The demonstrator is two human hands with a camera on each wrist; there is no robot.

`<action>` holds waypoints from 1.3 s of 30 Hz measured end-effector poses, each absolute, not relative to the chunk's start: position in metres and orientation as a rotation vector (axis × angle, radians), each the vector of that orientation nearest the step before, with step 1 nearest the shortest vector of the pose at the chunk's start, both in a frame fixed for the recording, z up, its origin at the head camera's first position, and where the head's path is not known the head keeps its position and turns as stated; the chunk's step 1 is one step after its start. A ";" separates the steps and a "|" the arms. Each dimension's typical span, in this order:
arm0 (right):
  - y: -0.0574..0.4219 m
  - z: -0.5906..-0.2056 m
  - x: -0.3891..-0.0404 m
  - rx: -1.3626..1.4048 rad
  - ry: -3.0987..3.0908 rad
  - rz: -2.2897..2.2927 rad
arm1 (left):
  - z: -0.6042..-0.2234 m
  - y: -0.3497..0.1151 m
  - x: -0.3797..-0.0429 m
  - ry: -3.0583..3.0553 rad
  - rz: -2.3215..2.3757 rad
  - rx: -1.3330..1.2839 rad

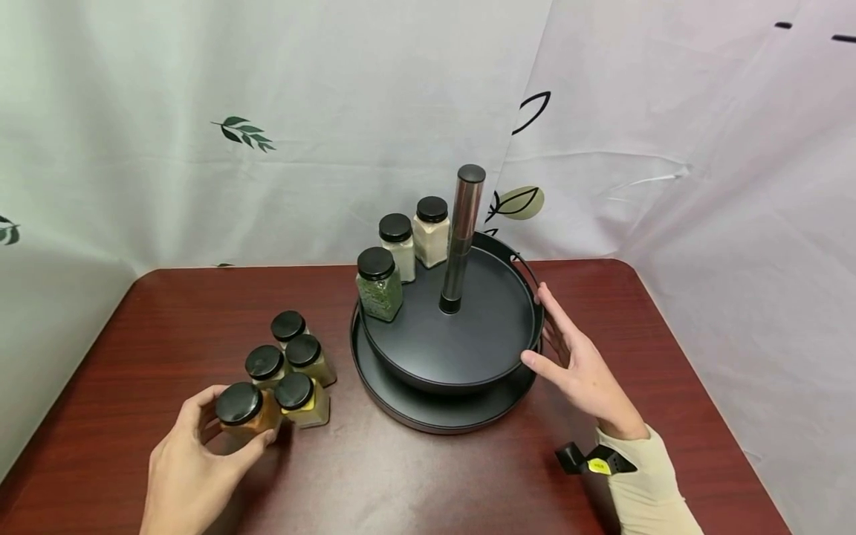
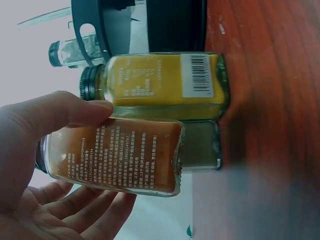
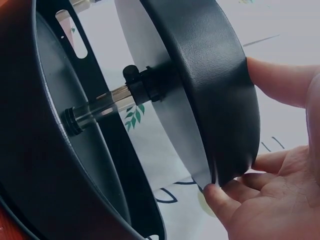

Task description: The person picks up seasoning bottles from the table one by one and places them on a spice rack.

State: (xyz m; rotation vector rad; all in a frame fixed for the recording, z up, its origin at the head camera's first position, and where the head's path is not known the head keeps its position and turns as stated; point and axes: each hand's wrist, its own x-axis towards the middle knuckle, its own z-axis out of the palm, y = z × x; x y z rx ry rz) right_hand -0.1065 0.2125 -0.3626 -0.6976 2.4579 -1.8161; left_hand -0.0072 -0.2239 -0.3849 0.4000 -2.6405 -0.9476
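My left hand point(image 1: 194, 457) holds a square glass spice jar with a black lid and orange-brown powder point(image 2: 115, 155), thumb on one side and fingers on the other. Its base is above the tabletop, beside a jar of yellow powder point(image 2: 160, 82). Several other black-lidded jars stand in a cluster just beyond. At the right, my right hand point(image 1: 578, 364) grips the upper tray point(image 1: 495, 334) of a black two-tier spice rack, thumb on its rim and fingers against its outer wall. On that tray stand a jar of green herbs point(image 1: 380, 296) and two jars of pale powder point(image 1: 432, 241).
The rack's wider lower tray point(image 1: 438, 423) rests on the reddish-brown table point(image 1: 401, 483). A tall post point(image 1: 461, 238) rises from the middle of the upper tray. White printed curtains point(image 1: 321, 111) hang behind the table and at its sides.
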 end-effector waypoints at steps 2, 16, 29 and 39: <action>0.213 -0.364 -0.107 -0.717 2.448 -1.828 | -0.382 -0.223 -0.006 -2.627 -0.938 0.419; 0.212 -0.362 -0.105 -0.724 2.424 -1.855 | -0.356 -0.213 -0.001 -2.424 -1.027 0.369; 0.212 -0.363 -0.103 -0.666 2.487 -1.817 | -0.334 -0.206 -0.005 -2.291 -1.066 0.258; 0.212 -0.364 -0.102 -0.634 2.512 -1.803 | -0.315 -0.191 -0.008 -2.248 -1.089 0.194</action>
